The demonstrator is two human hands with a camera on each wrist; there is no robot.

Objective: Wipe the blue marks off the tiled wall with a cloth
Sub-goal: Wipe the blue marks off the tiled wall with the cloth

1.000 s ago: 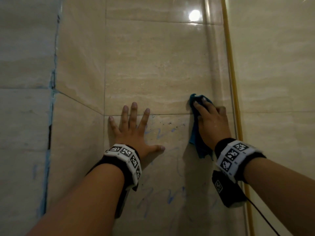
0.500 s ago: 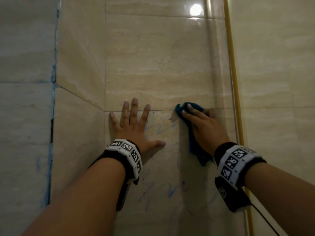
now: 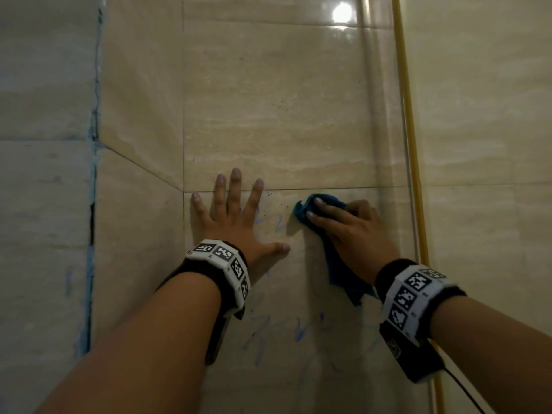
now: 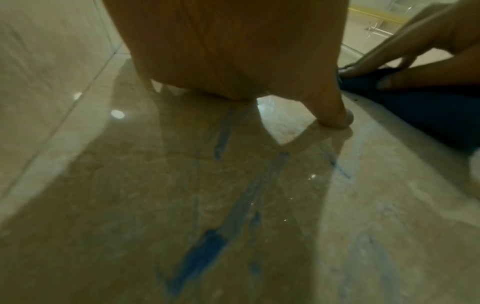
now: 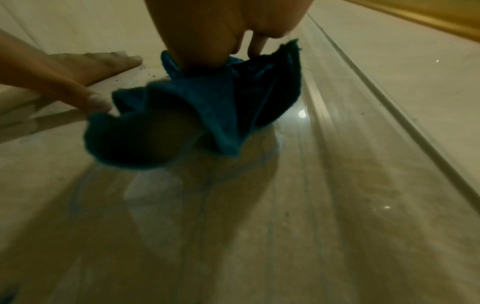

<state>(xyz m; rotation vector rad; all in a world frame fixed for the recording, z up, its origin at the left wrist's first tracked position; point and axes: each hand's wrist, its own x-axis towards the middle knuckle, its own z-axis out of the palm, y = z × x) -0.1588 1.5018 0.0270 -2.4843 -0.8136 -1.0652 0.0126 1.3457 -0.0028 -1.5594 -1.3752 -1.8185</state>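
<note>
Pressing the cloth [image 3: 316, 209] flat against the tiled wall [image 3: 268, 115], our right hand [image 3: 352, 231] is keeping a spread grip, fingers nearly straight over the bunched blue fabric. Our left hand [image 3: 236, 222] is bracing wide open on the tile at nine o'clock from the cloth. We are judging the job partly done: blue marks [image 3: 298, 330] are showing at six o'clock below both hands, with fainter strokes between them.
</note>
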